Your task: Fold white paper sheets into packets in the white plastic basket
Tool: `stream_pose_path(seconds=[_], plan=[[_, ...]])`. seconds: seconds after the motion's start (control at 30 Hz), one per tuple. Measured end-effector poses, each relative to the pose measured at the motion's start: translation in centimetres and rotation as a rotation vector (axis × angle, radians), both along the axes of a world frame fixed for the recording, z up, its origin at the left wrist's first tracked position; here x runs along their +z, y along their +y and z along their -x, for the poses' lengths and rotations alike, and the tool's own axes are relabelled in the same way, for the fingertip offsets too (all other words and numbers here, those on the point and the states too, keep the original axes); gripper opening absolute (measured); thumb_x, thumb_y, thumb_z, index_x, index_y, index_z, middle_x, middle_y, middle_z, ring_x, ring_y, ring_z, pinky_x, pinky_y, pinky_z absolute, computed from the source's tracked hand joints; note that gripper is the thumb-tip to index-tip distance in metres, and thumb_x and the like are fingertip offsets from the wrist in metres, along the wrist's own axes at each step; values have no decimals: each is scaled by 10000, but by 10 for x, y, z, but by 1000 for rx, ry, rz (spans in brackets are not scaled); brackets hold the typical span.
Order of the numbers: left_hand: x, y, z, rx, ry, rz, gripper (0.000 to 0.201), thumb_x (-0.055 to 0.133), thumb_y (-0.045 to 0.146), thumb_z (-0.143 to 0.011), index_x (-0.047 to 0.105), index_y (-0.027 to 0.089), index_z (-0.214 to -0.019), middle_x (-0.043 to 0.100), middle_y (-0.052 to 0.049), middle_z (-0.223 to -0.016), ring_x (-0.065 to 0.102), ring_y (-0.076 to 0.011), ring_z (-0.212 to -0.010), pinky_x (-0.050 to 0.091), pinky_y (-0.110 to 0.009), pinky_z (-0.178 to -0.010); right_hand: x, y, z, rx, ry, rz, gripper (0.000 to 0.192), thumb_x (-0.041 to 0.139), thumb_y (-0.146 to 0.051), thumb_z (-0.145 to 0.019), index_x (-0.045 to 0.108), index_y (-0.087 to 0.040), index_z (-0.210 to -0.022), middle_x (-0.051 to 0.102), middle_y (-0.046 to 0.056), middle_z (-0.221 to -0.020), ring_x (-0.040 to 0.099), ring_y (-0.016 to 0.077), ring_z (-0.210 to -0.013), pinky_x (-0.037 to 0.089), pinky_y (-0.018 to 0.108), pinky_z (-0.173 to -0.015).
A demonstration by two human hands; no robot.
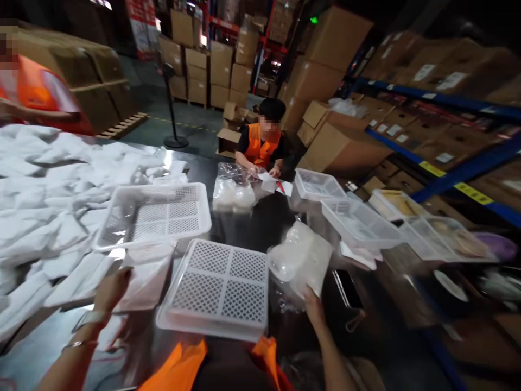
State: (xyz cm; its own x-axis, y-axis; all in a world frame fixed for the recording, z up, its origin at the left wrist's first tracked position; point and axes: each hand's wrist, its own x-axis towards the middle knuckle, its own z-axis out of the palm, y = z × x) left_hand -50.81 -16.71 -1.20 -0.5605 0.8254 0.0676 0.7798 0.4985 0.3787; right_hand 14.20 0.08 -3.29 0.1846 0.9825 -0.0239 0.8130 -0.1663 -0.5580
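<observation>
While the right grip point(313, 302) touches a glossy, lumpy plastic bag point(303, 255), the left grip point(115, 286) is beside a flat white packet point(144, 282); both: openness, hold unclear; upturned latticed basket point(222, 288) between.

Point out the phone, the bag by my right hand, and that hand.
Phone point(349, 289): head view, on its dark face.
Bag point(302, 258): head view, on the middle of its upper side.
Right hand point(313, 305): head view, on the back of the hand.

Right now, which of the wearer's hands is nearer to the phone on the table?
Right. The right hand is just left of the phone, at the clear bag; the left hand is farther off, beyond the front white basket.
</observation>
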Motion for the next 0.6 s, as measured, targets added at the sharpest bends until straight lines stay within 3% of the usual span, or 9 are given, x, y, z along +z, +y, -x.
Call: stream_pose_path(seconds=[0.1, 0.17, 0.27, 0.33, 0.4, 0.5, 0.6], plan=[[12, 18, -6, 94, 8, -14, 344, 328, 367, -946, 612, 186, -874, 642, 19, -625, 607, -171, -558, 417, -238, -507, 11, 2, -2, -147, -41, -50, 378, 508, -469, -741, 696, -171, -877, 730, 180, -935, 682, 314, -852, 518, 400, -746], [18, 30, -31, 87, 0, -71, 345, 318, 377, -954, 603, 191, -1007, 661, 23, -678, 625, -173, -600, 442, -246, -539, 14, 4, 4, -211, -50, -73, 353, 554, -493, -737, 676, -171, -815, 727, 167, -876, 670, 289, -803, 504, 367, -699], [24, 44, -98, -155, -52, -262, 313, 369, 303, -929, 603, 162, -1081, 729, -55, -866, 684, -208, -746, 520, -308, -662, 13, 7, 21, -247, -48, -83, 307, 622, -485, -717, 654, -182, -752, 717, 136, -804, 645, 258, -727, 474, 336, -640], [25, 50, -147, -450, -89, -367, 306, 381, 281, -928, 628, 166, -1068, 734, -106, -1036, 688, -237, -959, 538, -351, -833, 10, 7, 32, -230, -34, -78, 288, 639, -471, -722, 654, -184, -728, 708, 118, -765, 637, 249, -697, 462, 327, -625], [24, 52, -187, -672, -92, -349, 294, 382, 226, -926, 657, 188, -1020, 740, -101, -1044, 687, -240, -982, 531, -377, -901, 8, 4, 39, -203, -10, -78, 297, 594, -457, -772, 671, -171, -750, 701, 103, -739, 645, 242, -699, 468, 316, -635], [21, 48, -218, -820, -84, -274, 306, 382, 152, -915, 672, 204, -995, 752, -80, -993, 705, -229, -907, 559, -364, -850, 6, -3, 42, -218, -1, -105, 424, 427, -408, -880, 679, -100, -1023, 713, 131, -835, 669, 259, -793, 491, 327, -701], [16, 42, -221, -824, -56, -270, 306, 406, 139, -910, 660, 214, -1064, 750, -77, -1007, 704, -227, -919, 571, -366, -828, 5, -11, 45, -216, -33, -126, 486, 325, -333, -914, 626, -67, -1187, 702, 183, -1036, 664, 276, -937, 495, 354, -793]])
